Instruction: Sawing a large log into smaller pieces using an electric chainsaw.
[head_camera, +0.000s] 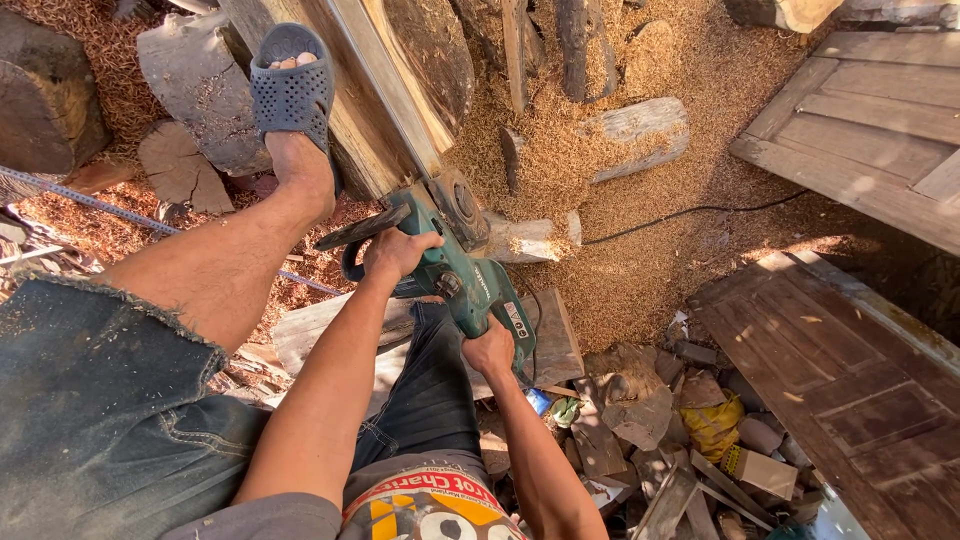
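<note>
We brace a foot (293, 95) on the plank (375, 90), whose long edge runs up-left over sawdust (640, 250), with doors (860, 120) crowding the right and scrap (660, 440) below. The green saw (462, 262) meets the plank's lower edge. Left hand (398, 252) wraps closed round its front handle; right hand (490, 350) grips the rear handle shut.

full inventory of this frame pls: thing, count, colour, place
green electric chainsaw: 1, green and black, centre, held in both hands
slanted timber beam: 1, pale brown, top centre, under the foot
black power cable: 1, across the sawdust, right of centre
sawdust: tan, covering the ground
panelled wooden doors: 2, brown, right
short pale log: 1, top centre
yellow bag: 1, in scraps, lower right
dark perforated sandal: 1, on foot, top left
left hand: front handle
right hand: rear grip
</note>
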